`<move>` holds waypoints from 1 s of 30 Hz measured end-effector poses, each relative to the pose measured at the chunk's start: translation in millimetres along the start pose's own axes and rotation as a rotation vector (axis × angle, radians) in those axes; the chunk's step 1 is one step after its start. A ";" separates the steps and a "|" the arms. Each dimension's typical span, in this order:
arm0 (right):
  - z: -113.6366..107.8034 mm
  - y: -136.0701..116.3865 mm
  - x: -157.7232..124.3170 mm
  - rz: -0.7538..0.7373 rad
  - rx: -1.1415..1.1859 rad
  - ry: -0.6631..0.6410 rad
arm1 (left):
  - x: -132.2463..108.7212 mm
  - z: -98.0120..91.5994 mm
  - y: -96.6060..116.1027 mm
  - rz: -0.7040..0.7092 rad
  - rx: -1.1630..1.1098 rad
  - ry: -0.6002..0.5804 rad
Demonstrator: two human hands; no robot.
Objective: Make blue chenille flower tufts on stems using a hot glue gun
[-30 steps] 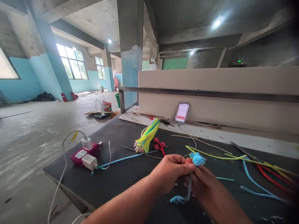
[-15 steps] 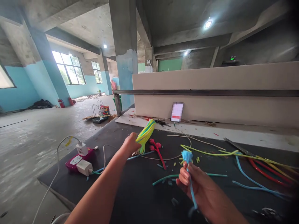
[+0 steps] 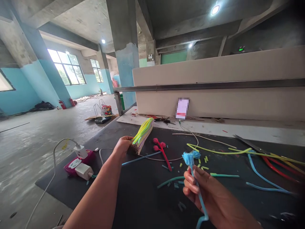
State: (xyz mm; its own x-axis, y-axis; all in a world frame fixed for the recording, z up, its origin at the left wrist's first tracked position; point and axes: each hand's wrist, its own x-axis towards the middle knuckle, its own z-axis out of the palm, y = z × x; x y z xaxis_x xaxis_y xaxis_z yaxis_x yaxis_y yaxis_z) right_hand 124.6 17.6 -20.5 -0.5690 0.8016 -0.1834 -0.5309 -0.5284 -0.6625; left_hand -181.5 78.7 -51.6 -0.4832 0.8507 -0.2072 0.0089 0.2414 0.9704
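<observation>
My left hand (image 3: 122, 147) is closed round the near end of a bundle of pipe cleaners (image 3: 144, 132), yellow-green with pale lilac strands, tilted above the table. Between the thumb and fingers of my right hand (image 3: 202, 184) is a blue pipe cleaner flower (image 3: 189, 158), its tufted head up and its bent stem hanging down past my palm. Between the hands lies a red pipe cleaner sprig (image 3: 164, 156) with several fuzzy balls at its top. Short green cut pieces (image 3: 205, 159) lie scattered behind the blue flower, and a teal pipe cleaner (image 3: 170, 180) lies left of my right hand.
On the black table (image 3: 143, 197), a magenta power strip (image 3: 89, 157) with white plugs sits at left, its cable trailing over the edge. Red-handled scissors (image 3: 250, 147) and loose pipe cleaners lie at right. A phone (image 3: 182, 108) leans against the pale board (image 3: 219, 105) behind.
My left hand has drawn the bundle left and turned it, so more pale strands show. The blue flower in my right hand has turned, showing its tufts from another side. The view has shifted slightly.
</observation>
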 end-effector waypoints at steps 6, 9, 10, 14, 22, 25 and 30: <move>-2.2 0.5 0.0 0.001 -0.007 0.001 | -5.5 1.1 1.5 0.074 -0.139 0.006; -3.4 1.1 0.2 -0.001 -0.033 -0.003 | -12.5 1.8 5.0 0.128 -0.202 -0.012; -3.5 1.3 0.2 -0.002 -0.039 0.001 | -14.5 2.1 6.1 0.142 -0.216 -0.019; -2.0 2.0 0.7 0.003 -0.050 0.023 | -18.7 2.8 8.6 0.167 -0.241 -0.042; -3.9 3.4 4.3 0.020 -0.012 0.012 | -18.9 5.3 9.2 0.173 -0.242 -0.076; -3.2 3.1 3.5 0.016 -0.020 0.013 | -21.1 7.4 9.9 0.171 -0.285 -0.070; -1.8 1.6 2.1 0.029 -0.010 0.029 | -19.7 6.3 11.9 0.130 -0.447 0.012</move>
State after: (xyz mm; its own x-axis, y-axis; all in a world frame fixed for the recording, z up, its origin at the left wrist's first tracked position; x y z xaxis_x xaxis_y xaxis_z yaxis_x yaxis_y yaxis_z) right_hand 123.7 19.0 -23.3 -0.5658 0.7937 -0.2232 -0.5082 -0.5489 -0.6636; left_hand -166.4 67.7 -36.8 -0.5131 0.8545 -0.0814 -0.3071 -0.0941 0.9470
